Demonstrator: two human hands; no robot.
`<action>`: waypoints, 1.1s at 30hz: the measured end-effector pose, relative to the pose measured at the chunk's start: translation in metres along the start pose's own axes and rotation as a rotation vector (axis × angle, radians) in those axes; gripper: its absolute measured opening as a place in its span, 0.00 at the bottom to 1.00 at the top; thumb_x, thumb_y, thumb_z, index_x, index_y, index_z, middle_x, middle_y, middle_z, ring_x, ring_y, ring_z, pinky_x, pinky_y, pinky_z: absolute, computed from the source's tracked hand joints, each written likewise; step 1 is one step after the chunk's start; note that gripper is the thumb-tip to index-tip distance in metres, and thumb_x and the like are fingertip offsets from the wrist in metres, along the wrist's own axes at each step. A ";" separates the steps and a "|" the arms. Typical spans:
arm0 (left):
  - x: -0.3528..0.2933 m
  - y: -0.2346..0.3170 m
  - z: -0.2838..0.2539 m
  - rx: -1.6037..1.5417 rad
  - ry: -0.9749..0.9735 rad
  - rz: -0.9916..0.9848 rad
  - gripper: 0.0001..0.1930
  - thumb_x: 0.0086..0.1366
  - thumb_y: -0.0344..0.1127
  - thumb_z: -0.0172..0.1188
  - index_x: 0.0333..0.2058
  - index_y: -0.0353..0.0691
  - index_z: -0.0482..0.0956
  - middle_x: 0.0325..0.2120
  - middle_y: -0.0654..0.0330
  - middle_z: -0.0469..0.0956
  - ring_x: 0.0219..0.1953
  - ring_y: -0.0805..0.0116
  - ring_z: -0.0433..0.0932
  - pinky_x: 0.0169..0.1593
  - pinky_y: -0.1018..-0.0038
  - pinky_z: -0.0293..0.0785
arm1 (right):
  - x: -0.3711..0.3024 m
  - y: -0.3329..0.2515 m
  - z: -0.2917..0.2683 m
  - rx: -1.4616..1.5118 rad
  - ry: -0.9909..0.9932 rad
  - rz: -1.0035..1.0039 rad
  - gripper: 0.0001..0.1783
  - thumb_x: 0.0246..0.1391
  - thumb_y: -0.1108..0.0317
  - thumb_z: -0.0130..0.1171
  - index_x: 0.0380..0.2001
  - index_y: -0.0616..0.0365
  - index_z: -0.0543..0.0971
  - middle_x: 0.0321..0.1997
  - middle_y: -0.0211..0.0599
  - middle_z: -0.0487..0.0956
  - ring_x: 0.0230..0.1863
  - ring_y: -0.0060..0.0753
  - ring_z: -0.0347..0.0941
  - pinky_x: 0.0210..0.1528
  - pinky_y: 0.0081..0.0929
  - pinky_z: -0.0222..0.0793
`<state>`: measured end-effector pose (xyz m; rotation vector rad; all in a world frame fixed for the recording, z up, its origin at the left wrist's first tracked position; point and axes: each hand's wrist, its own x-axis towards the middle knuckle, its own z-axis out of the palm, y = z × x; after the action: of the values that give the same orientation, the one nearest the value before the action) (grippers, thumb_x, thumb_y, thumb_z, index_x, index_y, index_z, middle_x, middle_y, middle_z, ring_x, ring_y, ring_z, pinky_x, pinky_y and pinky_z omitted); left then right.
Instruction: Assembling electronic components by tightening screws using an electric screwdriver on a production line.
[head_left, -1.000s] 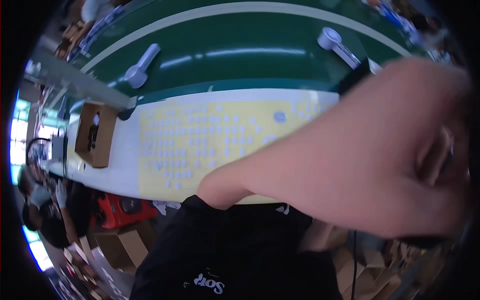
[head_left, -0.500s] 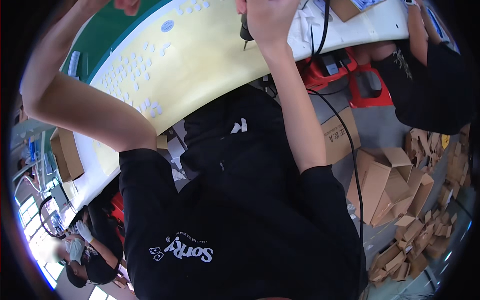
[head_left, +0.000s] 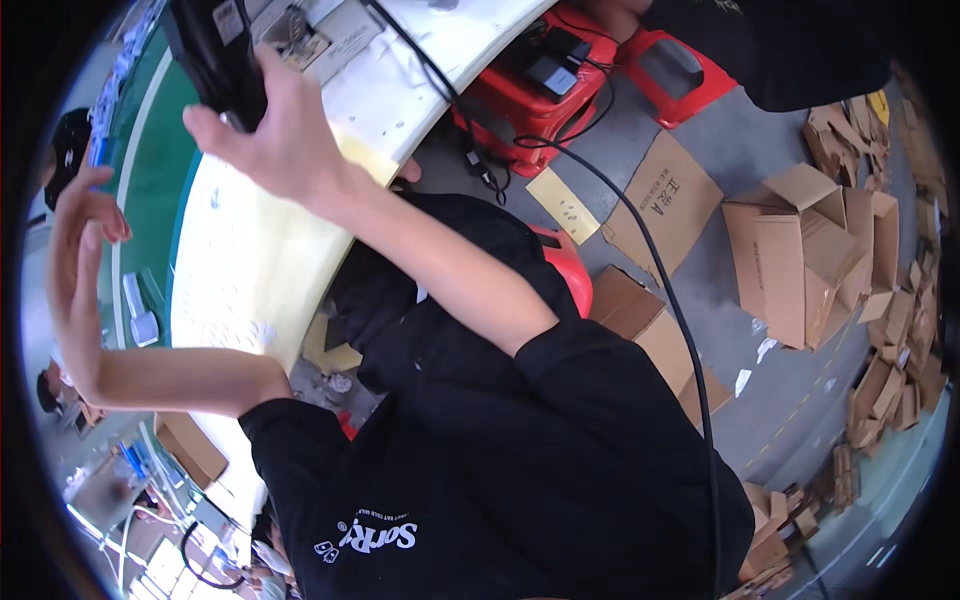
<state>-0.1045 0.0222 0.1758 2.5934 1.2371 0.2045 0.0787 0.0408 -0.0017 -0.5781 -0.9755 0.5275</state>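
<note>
My right hand [head_left: 290,140] is raised over the far part of the worktable, thumb and fingers around a black boxy object [head_left: 215,60]. Its exact kind I cannot make out, as the picture's edge cuts it off. My left arm bends at the elbow past the table's left side. Over there my left hand [head_left: 92,215] hovers with loosely curved, separated fingers and nothing visible in them. Between the arms lies a pale yellow sheet [head_left: 240,255] on the white table, with small pieces faintly showing on its glare-washed surface.
A green surface [head_left: 150,240] with a white-grey item [head_left: 140,310] borders the table. Red stools [head_left: 545,90] stand at the right, one carrying a dark power adapter [head_left: 555,70]. A black cable [head_left: 690,350] runs down beside me. Cardboard boxes [head_left: 790,260] lie on the floor.
The view has swung, shifting the table leftward. My right hand, earlier on a dark screwdriver over the yellow sheet, now grasps the black boxy object. The screwdriver is out of sight.
</note>
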 end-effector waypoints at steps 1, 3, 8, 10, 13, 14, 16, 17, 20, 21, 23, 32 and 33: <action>0.006 0.004 0.003 0.007 -0.003 0.026 0.19 0.67 0.42 0.47 0.52 0.37 0.67 0.29 0.60 0.70 0.33 0.74 0.71 0.39 0.77 0.67 | 0.000 -0.005 -0.005 0.014 0.003 0.054 0.24 0.43 0.52 0.63 0.30 0.62 0.70 0.17 0.32 0.72 0.15 0.20 0.68 0.19 0.16 0.63; 0.007 0.008 0.009 -0.074 -0.016 -0.006 0.19 0.67 0.42 0.47 0.51 0.36 0.67 0.27 0.61 0.68 0.32 0.74 0.69 0.40 0.77 0.66 | -0.004 -0.015 -0.004 0.043 0.007 0.106 0.24 0.42 0.52 0.65 0.31 0.62 0.70 0.17 0.31 0.73 0.15 0.21 0.69 0.19 0.15 0.63; 0.024 0.023 0.026 -0.217 -0.021 -0.050 0.19 0.66 0.42 0.49 0.49 0.33 0.67 0.26 0.61 0.68 0.32 0.74 0.69 0.40 0.79 0.64 | -0.009 -0.031 -0.009 0.136 -0.082 0.255 0.24 0.39 0.57 0.66 0.32 0.63 0.69 0.15 0.31 0.73 0.15 0.21 0.71 0.18 0.15 0.63; 0.028 0.021 0.023 -0.221 -0.022 -0.049 0.19 0.66 0.42 0.49 0.48 0.33 0.67 0.27 0.61 0.68 0.32 0.74 0.69 0.40 0.80 0.64 | -0.007 -0.030 -0.010 0.088 -0.091 0.230 0.24 0.38 0.59 0.67 0.32 0.64 0.68 0.15 0.32 0.73 0.16 0.22 0.73 0.17 0.15 0.63; 0.030 0.017 0.023 -0.258 -0.019 -0.064 0.19 0.65 0.41 0.50 0.48 0.32 0.67 0.27 0.61 0.69 0.32 0.74 0.69 0.40 0.80 0.64 | -0.004 -0.034 -0.011 0.099 -0.105 0.259 0.25 0.37 0.59 0.67 0.32 0.65 0.68 0.15 0.32 0.73 0.16 0.22 0.73 0.18 0.16 0.64; 0.031 0.015 0.026 -0.280 -0.006 -0.073 0.19 0.65 0.41 0.51 0.47 0.32 0.67 0.26 0.61 0.69 0.32 0.74 0.68 0.40 0.80 0.64 | -0.005 -0.035 -0.012 0.101 -0.121 0.280 0.25 0.37 0.59 0.67 0.32 0.65 0.68 0.15 0.32 0.73 0.17 0.22 0.73 0.18 0.17 0.64; 0.034 0.011 0.030 -0.318 0.035 -0.096 0.19 0.65 0.41 0.51 0.47 0.32 0.67 0.26 0.62 0.68 0.31 0.74 0.68 0.39 0.79 0.64 | -0.009 -0.035 -0.013 0.083 -0.107 0.245 0.25 0.37 0.60 0.67 0.33 0.65 0.68 0.15 0.31 0.73 0.16 0.22 0.72 0.19 0.17 0.64; 0.035 0.009 0.030 -0.317 0.051 -0.088 0.19 0.65 0.41 0.51 0.47 0.32 0.67 0.26 0.62 0.68 0.31 0.74 0.68 0.39 0.79 0.64 | -0.010 -0.034 -0.013 0.078 -0.096 0.217 0.26 0.37 0.60 0.67 0.34 0.65 0.68 0.15 0.31 0.72 0.16 0.21 0.72 0.19 0.18 0.64; 0.035 0.005 0.024 -0.387 0.070 -0.144 0.16 0.65 0.38 0.51 0.45 0.32 0.69 0.25 0.63 0.68 0.30 0.75 0.68 0.39 0.80 0.64 | -0.008 -0.037 -0.011 0.070 -0.114 0.216 0.27 0.36 0.60 0.67 0.37 0.65 0.68 0.14 0.30 0.72 0.15 0.20 0.69 0.20 0.18 0.64; 0.034 0.002 0.025 -0.387 0.096 -0.143 0.16 0.65 0.38 0.51 0.45 0.32 0.69 0.25 0.63 0.68 0.30 0.75 0.68 0.39 0.80 0.64 | -0.008 -0.039 -0.014 0.052 -0.124 0.268 0.27 0.36 0.61 0.67 0.38 0.65 0.69 0.14 0.30 0.71 0.15 0.20 0.68 0.20 0.18 0.64; 0.042 -0.004 0.026 -0.415 0.126 -0.214 0.13 0.64 0.36 0.51 0.43 0.33 0.70 0.24 0.64 0.68 0.29 0.77 0.68 0.38 0.81 0.64 | -0.005 -0.039 -0.017 0.036 -0.163 0.301 0.28 0.36 0.61 0.67 0.39 0.65 0.69 0.14 0.29 0.71 0.15 0.19 0.67 0.20 0.17 0.63; 0.043 -0.066 0.026 -0.453 0.264 -0.341 0.10 0.63 0.36 0.53 0.39 0.36 0.72 0.23 0.64 0.71 0.26 0.78 0.70 0.32 0.81 0.67 | -0.034 -0.027 0.010 0.002 -0.293 0.241 0.26 0.33 0.61 0.70 0.34 0.62 0.71 0.15 0.28 0.72 0.15 0.17 0.69 0.19 0.17 0.65; 0.041 -0.071 0.025 -0.440 0.274 -0.354 0.10 0.63 0.36 0.53 0.38 0.36 0.72 0.22 0.64 0.72 0.25 0.78 0.71 0.32 0.80 0.68 | -0.031 -0.036 0.010 -0.051 -0.350 0.303 0.26 0.33 0.60 0.70 0.34 0.62 0.71 0.15 0.27 0.72 0.16 0.17 0.70 0.20 0.17 0.66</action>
<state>-0.1255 0.0932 0.1314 1.9845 1.5154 0.6918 0.0614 -0.0033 0.0081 -0.6982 -1.2425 0.8967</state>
